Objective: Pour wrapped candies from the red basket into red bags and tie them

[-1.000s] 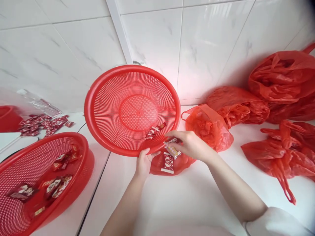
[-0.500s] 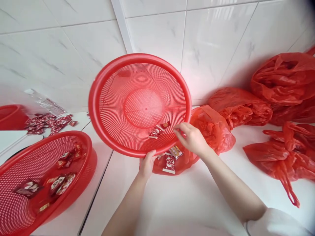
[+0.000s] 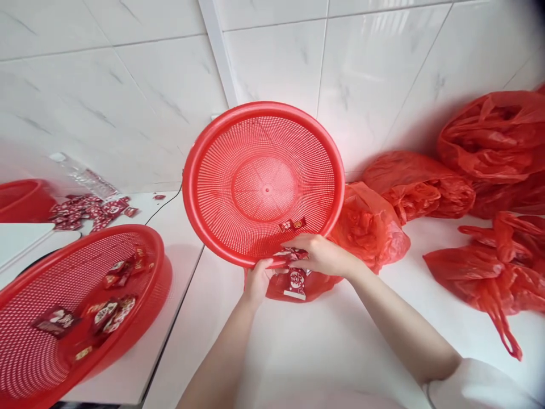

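A round red mesh plastic basket (image 3: 264,187) is tipped toward me above an open red plastic bag (image 3: 315,292). My left hand (image 3: 256,283) grips its near rim from below, thumb over the edge. My right hand (image 3: 321,255) is at the same rim on the right, fingers closed on a wrapped snack packet (image 3: 293,254) that they partly hide. Two small wrapped candies (image 3: 292,225) lie on the basket's lower inner wall, just above my right fingers. Under the rim, a red and white snack packet (image 3: 297,282) shows in the bag.
At left a second red mesh basket (image 3: 159,250) holds several wrapped snacks. Behind it lie a pile of small red packets (image 3: 91,213) and a clear plastic bottle (image 3: 87,176). Several red plastic bags (image 3: 489,267) stand at right on the white table, some against the tiled wall.
The basket has shifted slightly right and tipped a little differently. My right hand has moved left and down along the rim, and its fingers have closed on a snack packet.
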Available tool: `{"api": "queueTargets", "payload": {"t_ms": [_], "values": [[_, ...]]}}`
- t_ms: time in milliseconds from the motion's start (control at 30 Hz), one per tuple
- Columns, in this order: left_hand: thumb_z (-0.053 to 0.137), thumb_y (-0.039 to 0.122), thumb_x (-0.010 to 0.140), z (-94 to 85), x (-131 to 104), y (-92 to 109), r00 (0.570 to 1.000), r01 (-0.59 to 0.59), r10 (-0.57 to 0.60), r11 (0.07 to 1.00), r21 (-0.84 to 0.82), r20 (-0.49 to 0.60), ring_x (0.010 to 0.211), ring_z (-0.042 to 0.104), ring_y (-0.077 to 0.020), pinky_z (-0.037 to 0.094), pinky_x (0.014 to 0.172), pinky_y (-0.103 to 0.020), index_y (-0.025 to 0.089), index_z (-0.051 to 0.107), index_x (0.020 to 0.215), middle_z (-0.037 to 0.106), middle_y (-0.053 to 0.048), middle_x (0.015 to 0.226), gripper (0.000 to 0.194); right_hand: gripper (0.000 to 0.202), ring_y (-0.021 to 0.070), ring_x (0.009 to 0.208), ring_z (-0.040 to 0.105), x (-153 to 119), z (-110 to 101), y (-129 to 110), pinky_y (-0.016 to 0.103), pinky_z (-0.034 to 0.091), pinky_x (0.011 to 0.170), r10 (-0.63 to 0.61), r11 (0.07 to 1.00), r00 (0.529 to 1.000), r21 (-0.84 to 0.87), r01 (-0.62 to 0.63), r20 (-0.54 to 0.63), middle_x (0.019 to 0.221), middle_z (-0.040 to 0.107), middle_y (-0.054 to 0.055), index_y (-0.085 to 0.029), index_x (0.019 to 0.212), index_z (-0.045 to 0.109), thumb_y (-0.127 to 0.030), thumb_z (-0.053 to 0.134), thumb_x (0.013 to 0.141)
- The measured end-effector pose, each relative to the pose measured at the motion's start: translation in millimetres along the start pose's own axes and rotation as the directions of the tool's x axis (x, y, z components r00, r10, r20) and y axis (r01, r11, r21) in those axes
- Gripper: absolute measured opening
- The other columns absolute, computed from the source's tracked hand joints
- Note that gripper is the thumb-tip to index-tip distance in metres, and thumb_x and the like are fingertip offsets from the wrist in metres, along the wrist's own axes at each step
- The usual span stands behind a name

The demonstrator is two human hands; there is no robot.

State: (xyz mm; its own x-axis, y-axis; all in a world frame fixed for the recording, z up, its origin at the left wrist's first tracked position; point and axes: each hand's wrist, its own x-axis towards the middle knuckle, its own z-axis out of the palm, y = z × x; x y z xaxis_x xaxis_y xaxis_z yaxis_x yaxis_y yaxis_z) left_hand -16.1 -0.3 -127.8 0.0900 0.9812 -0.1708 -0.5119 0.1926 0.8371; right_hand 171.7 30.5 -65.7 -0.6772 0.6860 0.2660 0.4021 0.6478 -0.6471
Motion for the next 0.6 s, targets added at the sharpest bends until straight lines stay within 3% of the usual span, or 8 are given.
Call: {"api": "queueTargets", "payload": {"t_ms": [100,233,333,467,600], "values": [[0.059,0.022,0.071,-4.3,2.7,2.8,1.000,-0.004,0.003,1.000,-0.031,-0.031,0.095,0.065,-0.0287,0.054,0.068,-0.036,0.012,0.064,0.101,0.070,-0.011,0.101,0.032,0.037,0.0157,0.076,0.063,0.8,1.5,4.1,0.029,0.050,0.072,0.168,0.934,0.983,0.330,-0.134,-0.076,0.086,0.068,0.002,-0.019,0.113,0.065,-0.035,0.067,0.079],[0.059,0.023,0.072,-2.4,1.6,5.2,1.000,-0.001,0.001,0.999,-0.036,-0.014,0.088,0.065,-0.0258,0.053,0.065,-0.035,0.011,0.064,0.100,0.070,-0.011,0.100,0.031,0.031,0.0143,0.069,0.061,1.0,1.3,11.1,0.028,0.050,0.068,0.314,0.718,0.944,0.677,-0.165,-0.103,0.074,0.065,0.001,-0.012,0.084,0.068,-0.040,0.073,0.071],[0.058,0.023,0.072,-0.6,0.7,6.2,1.000,-0.013,0.012,0.999,-0.035,-0.011,0.087,0.064,-0.0242,0.053,0.067,-0.035,0.012,0.064,0.100,0.069,-0.011,0.102,0.030,0.031,0.0145,0.070,0.062,0.9,-0.3,14.7,0.030,0.051,0.070,0.368,0.628,0.925,0.760,-0.170,-0.098,0.074,0.067,0.002,-0.012,0.082,0.069,-0.041,0.074,0.071],[0.059,0.023,0.071,-1.5,1.2,6.6,0.999,-0.020,0.019,0.999,-0.035,-0.031,0.087,0.064,-0.0241,0.052,0.068,-0.035,0.012,0.065,0.094,0.070,-0.010,0.098,0.026,0.030,0.0123,0.065,0.061,1.1,-1.4,18.2,0.027,0.051,0.068,0.402,0.624,0.909,0.759,-0.185,-0.110,0.071,0.067,0.002,-0.012,0.077,0.069,-0.041,0.073,0.071],[0.059,0.023,0.071,-1.8,1.1,8.2,0.998,-0.031,0.030,0.999,-0.023,-0.048,0.079,0.065,-0.0233,0.052,0.067,-0.035,0.011,0.066,0.087,0.071,-0.010,0.088,0.021,0.037,0.0127,0.064,0.062,1.7,-2.9,16.6,0.026,0.053,0.062,0.422,0.597,0.906,0.765,-0.243,-0.041,0.074,0.067,0.002,-0.013,0.084,0.067,-0.048,0.069,0.074]]}}
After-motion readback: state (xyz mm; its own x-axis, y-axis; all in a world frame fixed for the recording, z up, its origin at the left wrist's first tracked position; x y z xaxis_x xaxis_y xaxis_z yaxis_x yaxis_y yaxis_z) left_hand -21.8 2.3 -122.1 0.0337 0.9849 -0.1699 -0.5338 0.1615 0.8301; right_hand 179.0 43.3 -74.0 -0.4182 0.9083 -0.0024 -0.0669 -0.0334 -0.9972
